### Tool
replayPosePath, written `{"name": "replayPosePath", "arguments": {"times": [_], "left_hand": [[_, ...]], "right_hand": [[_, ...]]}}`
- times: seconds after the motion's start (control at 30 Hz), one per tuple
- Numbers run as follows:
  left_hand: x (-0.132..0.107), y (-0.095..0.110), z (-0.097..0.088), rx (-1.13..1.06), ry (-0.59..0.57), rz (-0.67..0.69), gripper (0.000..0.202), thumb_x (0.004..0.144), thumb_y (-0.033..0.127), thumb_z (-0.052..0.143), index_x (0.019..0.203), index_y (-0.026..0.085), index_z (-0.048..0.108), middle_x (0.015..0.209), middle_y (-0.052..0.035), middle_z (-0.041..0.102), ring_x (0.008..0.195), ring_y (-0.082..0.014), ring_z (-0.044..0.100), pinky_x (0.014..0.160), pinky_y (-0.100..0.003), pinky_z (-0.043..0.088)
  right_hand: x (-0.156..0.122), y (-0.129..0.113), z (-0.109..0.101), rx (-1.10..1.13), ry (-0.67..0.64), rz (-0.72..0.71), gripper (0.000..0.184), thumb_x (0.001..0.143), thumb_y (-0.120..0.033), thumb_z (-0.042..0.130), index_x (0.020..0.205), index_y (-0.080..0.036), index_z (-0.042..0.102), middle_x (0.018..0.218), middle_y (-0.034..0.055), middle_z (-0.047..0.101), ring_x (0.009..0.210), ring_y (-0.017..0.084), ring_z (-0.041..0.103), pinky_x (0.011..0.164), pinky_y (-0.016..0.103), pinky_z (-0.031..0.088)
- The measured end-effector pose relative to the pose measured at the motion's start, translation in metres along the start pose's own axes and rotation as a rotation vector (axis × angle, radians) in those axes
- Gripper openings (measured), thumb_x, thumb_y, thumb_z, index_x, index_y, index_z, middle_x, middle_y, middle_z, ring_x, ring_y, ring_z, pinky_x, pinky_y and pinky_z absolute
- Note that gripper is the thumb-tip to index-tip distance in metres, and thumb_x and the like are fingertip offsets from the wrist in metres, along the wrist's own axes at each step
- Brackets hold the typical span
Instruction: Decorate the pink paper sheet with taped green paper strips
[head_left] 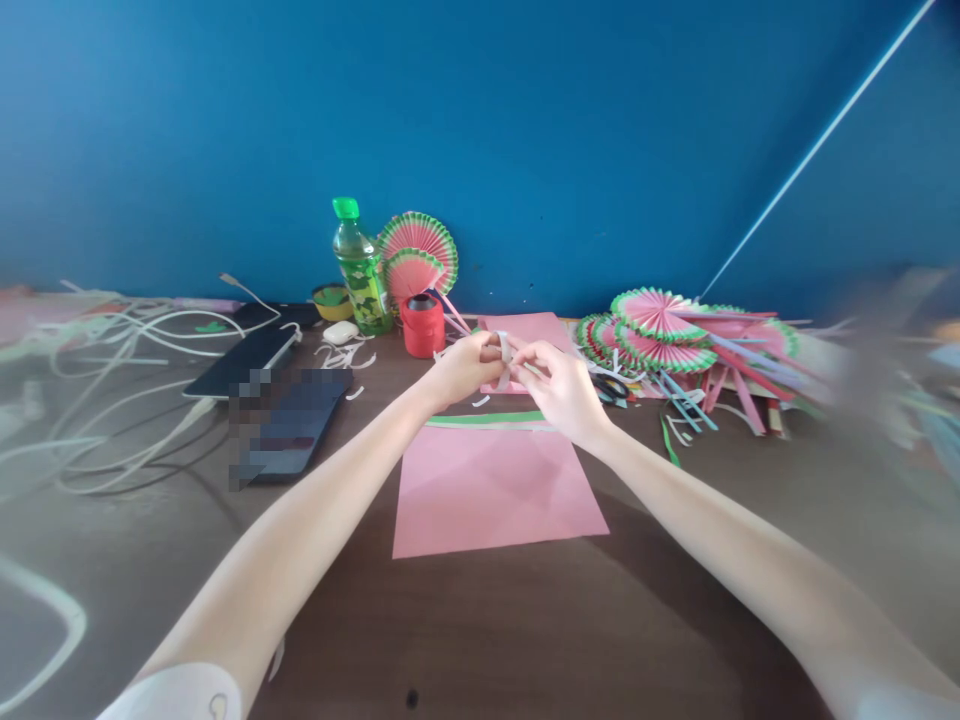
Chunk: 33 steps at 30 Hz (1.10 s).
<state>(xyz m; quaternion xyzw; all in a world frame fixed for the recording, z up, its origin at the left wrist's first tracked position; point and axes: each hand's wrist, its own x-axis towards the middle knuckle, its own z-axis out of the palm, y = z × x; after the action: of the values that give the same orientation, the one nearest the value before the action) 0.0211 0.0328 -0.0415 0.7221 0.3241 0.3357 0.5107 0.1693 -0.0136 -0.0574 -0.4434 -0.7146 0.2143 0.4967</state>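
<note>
My left hand (466, 366) is closed on a narrow whitish strip of tape (505, 349), which looks curved like a loop. Close beside it, the fingers of my right hand (561, 392) pinch together at the same strip; exactly what lies between the fingertips is too small to tell. Both hands hover over the far edge of a pink paper sheet (495, 490). Along that edge runs a green band (487, 418) with a pale strip below it. Behind my hands lies more pink paper (529, 326), partly hidden by them.
Pleated pink-and-green paper fans (664, 330) pile up at right beside black scissors (611, 388). Back left stand a green-capped bottle (360, 275), a red container (424, 327) and more fans (420, 250). Phone-like dark devices (300, 425) and white cables (142, 330) lie left.
</note>
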Motion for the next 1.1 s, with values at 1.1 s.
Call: {"name": "replayPosePath", "arguments": {"times": [1.1], "left_hand": [[0.0017,-0.0074,-0.0005,-0.001,0.024,0.014,0.02,0.066,0.012,0.055,0.086,0.013,0.052,0.07,0.0001,0.059,0.062,-0.01,0.055,0.057,-0.021,0.039]], "right_hand": [[0.0037,-0.0047,-0.0032,-0.084,0.003,-0.149,0.007,0.078,-0.017,0.048,0.075,-0.02,0.053,0.097,0.006,0.057,0.091,0.017,0.055,0.079,0.031,0.046]]}}
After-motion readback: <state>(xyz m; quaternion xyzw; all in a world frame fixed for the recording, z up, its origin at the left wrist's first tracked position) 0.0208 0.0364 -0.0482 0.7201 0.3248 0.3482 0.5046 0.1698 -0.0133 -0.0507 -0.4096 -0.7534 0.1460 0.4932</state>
